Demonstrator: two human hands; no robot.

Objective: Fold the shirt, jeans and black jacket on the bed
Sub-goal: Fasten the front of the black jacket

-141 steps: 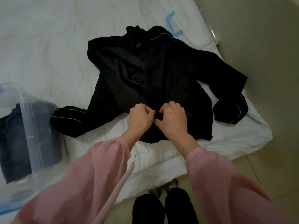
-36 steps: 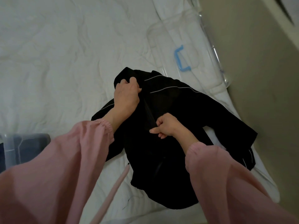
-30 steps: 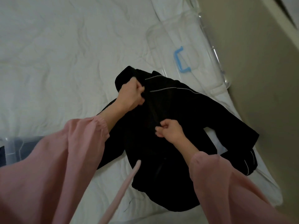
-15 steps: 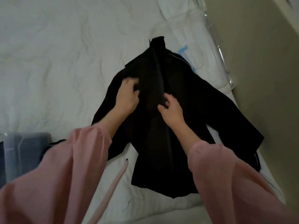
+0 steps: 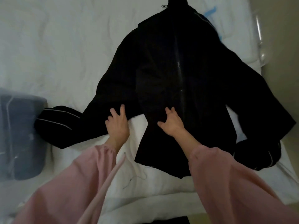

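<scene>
The black jacket (image 5: 161,70) is lying zipped and face up on the bed (image 5: 56,46), with its collar pointing away from the person, and both hands are resting on its lower half. The left hand (image 5: 117,125) is lying flat with fingers spread where the outstretched sleeve (image 5: 56,122) is meeting the jacket's body. The right hand (image 5: 172,123) is pressing down with fingers splayed on the front panel, just left of the jacket's zipper (image 5: 179,75). Neither is grasping any cloth. Both are released and appear to be smoothing the jacket before a first fold.

Trouble is most likely coming from the bunched sleeve (image 5: 258,152), which is lying crumpled off the jacket's right hem corner near the bed's edge. Folding over it as it is would probably be trapping a lump, or it could be slipping off the side. The jacket's far shoulder is also covering part of something with a blue handle (image 5: 210,11), so that end may be sitting unevenly.

Counting: one jacket, two sleeves, one zipper, two hands, and one clear bin (image 5: 21,139) to the jacket's left holding one folded dark garment — probably the jeans. No shirt is showing anywhere around the jacket.
</scene>
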